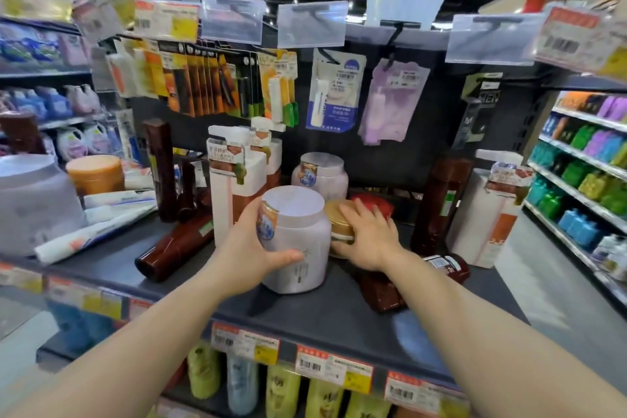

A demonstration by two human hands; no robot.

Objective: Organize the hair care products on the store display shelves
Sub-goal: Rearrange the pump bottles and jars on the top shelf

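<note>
White jars: I count two of one kind on the dark shelf (305, 312); the front jar (296, 241) stands upright near the middle, and the back jar (320, 175) stands upright just behind it, apart from it.
Front jar axis: vertical, flat lid up, its printed label turned toward my left.
Left hand (249, 244): wrapped around the front jar's left side, thumb across the front, gripping it.
Gold-lidded jar (341, 224): one, low and round, just right of the front jar and touching it or nearly so.
Right hand (368, 236): fingers spread and curved over the gold-lidded jar, palm on top; I cannot tell whether it is truly clamped.
White pump bottles: I count three upright: two (234, 193) close together left of the jars, one (488, 214) at the shelf's right end.
Brown bottles: two upright, one tall (161, 166) at the left and one (441, 204) at the right; one lying (176, 249), long axis running front-left to back-right; more lie under my right wrist, count unclear.
Orange tub (95, 173): one, far left.
</note>
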